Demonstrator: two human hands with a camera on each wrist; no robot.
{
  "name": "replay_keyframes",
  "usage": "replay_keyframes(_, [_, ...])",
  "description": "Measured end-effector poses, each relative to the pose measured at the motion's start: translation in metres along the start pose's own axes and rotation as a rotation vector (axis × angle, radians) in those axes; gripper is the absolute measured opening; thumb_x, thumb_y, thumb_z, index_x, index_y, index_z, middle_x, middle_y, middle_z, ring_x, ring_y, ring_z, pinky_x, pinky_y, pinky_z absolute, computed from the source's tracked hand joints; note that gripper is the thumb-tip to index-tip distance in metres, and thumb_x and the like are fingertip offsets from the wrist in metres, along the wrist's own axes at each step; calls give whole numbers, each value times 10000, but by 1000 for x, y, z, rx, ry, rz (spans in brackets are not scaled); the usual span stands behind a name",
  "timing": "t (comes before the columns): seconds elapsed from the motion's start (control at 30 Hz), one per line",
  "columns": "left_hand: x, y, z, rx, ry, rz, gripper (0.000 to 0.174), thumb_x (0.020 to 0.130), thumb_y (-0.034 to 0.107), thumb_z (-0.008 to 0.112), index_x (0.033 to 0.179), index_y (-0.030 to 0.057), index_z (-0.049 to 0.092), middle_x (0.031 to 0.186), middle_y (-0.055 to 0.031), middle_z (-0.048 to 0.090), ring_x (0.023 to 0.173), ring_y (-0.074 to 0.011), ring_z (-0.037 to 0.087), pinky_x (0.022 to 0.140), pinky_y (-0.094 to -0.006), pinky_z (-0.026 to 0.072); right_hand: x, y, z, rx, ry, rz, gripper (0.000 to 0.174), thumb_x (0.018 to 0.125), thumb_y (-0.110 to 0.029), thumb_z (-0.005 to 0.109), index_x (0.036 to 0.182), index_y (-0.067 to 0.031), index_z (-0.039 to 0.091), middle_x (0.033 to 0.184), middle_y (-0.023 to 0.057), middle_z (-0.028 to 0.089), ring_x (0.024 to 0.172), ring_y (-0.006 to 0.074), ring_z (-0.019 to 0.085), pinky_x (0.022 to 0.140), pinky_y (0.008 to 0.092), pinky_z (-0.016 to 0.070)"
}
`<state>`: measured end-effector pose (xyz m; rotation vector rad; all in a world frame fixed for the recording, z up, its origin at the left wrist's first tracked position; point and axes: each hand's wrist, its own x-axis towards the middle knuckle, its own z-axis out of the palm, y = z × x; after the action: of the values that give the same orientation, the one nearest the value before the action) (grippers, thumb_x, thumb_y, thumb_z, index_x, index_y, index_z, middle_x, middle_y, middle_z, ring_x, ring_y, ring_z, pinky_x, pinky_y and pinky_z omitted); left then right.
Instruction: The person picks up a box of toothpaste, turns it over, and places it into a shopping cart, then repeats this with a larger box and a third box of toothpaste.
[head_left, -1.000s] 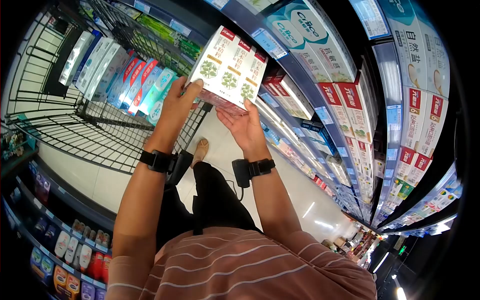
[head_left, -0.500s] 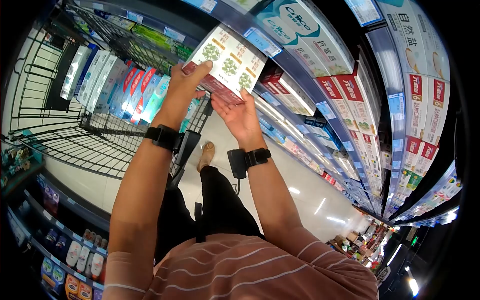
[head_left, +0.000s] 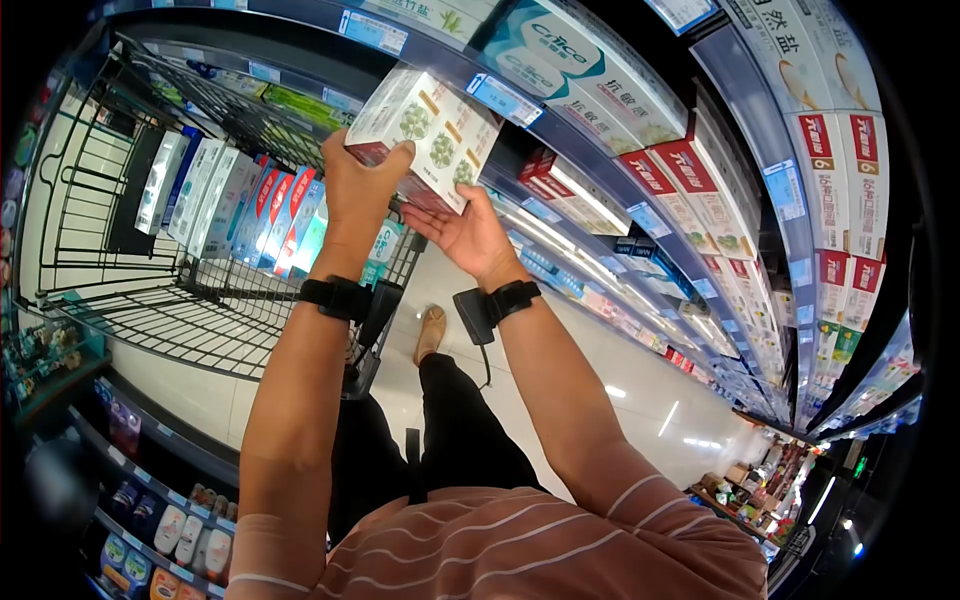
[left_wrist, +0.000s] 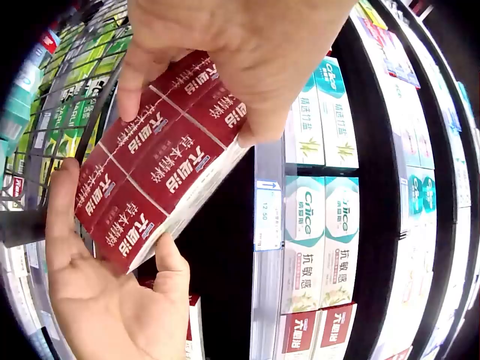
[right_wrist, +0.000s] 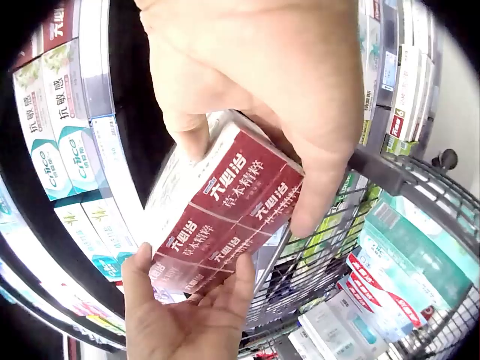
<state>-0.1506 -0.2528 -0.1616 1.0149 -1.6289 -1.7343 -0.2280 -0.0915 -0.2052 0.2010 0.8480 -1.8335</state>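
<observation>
Both hands hold a block of toothpaste boxes point(head_left: 425, 130), packed side by side, between the cart and the shelf. Its broad face is white with round green leaf pictures; the dark red faces with white lettering fill much of the left wrist view point(left_wrist: 161, 146). My left hand point(head_left: 368, 190) grips the block at its left end, thumb over the white face. At the other end my right hand point(head_left: 465, 235) grips the lower corner, with its thumb on the white side and fingers underneath. In the right wrist view, red box faces point(right_wrist: 232, 217) show between the two hands.
A wire shopping cart point(head_left: 200, 320) stands at the left, with upright toothpaste packs point(head_left: 220, 200) inside it. Shelves of boxed toothpaste point(head_left: 700, 190) run along the right, edged with price tags point(head_left: 505, 98). Bottles point(head_left: 180, 535) line a lower-left shelf.
The block has shifted left in the head view and tilted, and both hands have kept hold of it. Shelves and cart have also shifted in view as the head moved.
</observation>
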Motion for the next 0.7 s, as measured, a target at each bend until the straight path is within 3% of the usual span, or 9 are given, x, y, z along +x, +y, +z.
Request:
replay_keyframes(0.13, [2, 0, -2, -62, 4, -56, 834, 758, 267, 841, 1296, -178, 385, 1167, -217, 603, 1015, -231, 624, 881, -311, 521, 4, -8, -2, -64, 4, 22, 653, 940, -361, 600, 1414, 44, 408, 1318, 286, 535, 1257, 448, 535, 1124, 532, 421])
replay_keyframes(0.23, [7, -1, -2, -82, 9, -73, 821, 789, 318, 817, 1342, -119, 395, 1118, -139, 578, 968, -190, 620, 755, -293, 562, 9, -14, -1, -133, 15, 25, 670, 949, -388, 609, 1414, 46, 402, 1319, 301, 535, 1241, 449, 553, 1107, 533, 439])
replay_keyframes(0.37, [23, 2, 3, -162, -63, -110, 756, 802, 298, 812, 1312, -96, 417, 1097, -108, 563, 951, -180, 613, 760, -291, 558, 24, -39, -12, -226, 26, 142, 677, 971, -424, 604, 1416, 44, 400, 1299, 315, 546, 1224, 445, 571, 1070, 529, 474])
replay_keyframes(0.43, [33, -3, 11, -174, -72, -77, 717, 808, 292, 810, 1288, -85, 433, 1092, -101, 561, 947, -174, 610, 765, -292, 557, 31, -47, -13, -259, 33, 96, 658, 960, -428, 644, 1365, 48, 441, 1254, 295, 552, 1146, 393, 616, 1010, 490, 521])
replay_keyframes(0.47, [41, -11, 18, -153, -12, 5, 770, 752, 275, 853, 1256, -121, 427, 1106, -164, 605, 967, -193, 604, 846, -311, 511, 35, -49, -13, -272, 52, 67, 636, 965, -424, 641, 1356, 40, 453, 1247, 294, 556, 1135, 388, 620, 1003, 486, 526])
replay_keyframes(0.57, [58, -19, 32, -149, -35, 106, 763, 760, 259, 850, 1262, -120, 419, 1110, -165, 604, 979, -197, 606, 860, -319, 510, 49, -53, -17, -262, 84, 24, 562, 980, -423, 638, 1313, 7, 499, 1203, 271, 587, 1106, 365, 627, 982, 480, 534])
replay_keyframes(0.7, [69, -9, 40, -118, -2, 69, 853, 768, 261, 845, 1335, -150, 358, 1154, -196, 601, 1010, -215, 614, 866, -318, 517, 58, -56, -16, -230, 89, 2, 532, 977, -429, 646, 1293, -18, 523, 1181, 231, 609, 1090, 331, 631, 956, 459, 541])
